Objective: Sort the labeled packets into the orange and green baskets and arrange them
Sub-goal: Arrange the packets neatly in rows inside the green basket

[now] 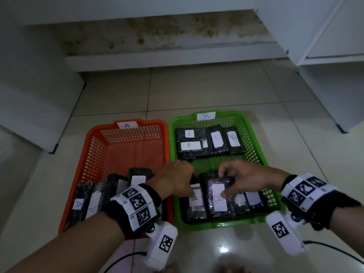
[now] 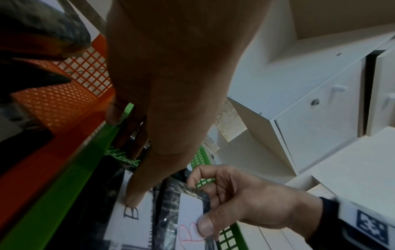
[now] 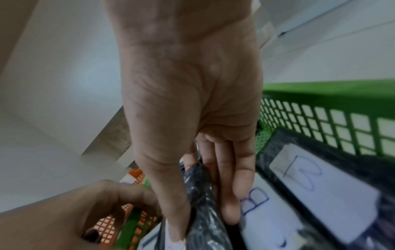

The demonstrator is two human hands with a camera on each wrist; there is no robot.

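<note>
Both the orange basket (image 1: 94,154) and the green basket (image 1: 254,138) look to be moulded plastic mesh, fairly matt. The packets (image 1: 220,198) are wrapped in crinkly, glossy clear film over something dark, with plain matt white paper labels (image 1: 218,196) stuck on. The floor (image 1: 216,91) is tiled, smooth and shiny, glare included. The wristbands (image 1: 136,205) seem like black cloth.

Both forearms are bare. Each wrist wears a black band (image 1: 136,207) wrapped with white panels printed with square black-and-white codes; the right band (image 1: 307,191) matches it. A white camera box (image 1: 162,244) with its own code hangs under each wrist, trailing a black cable (image 1: 126,260).
</note>
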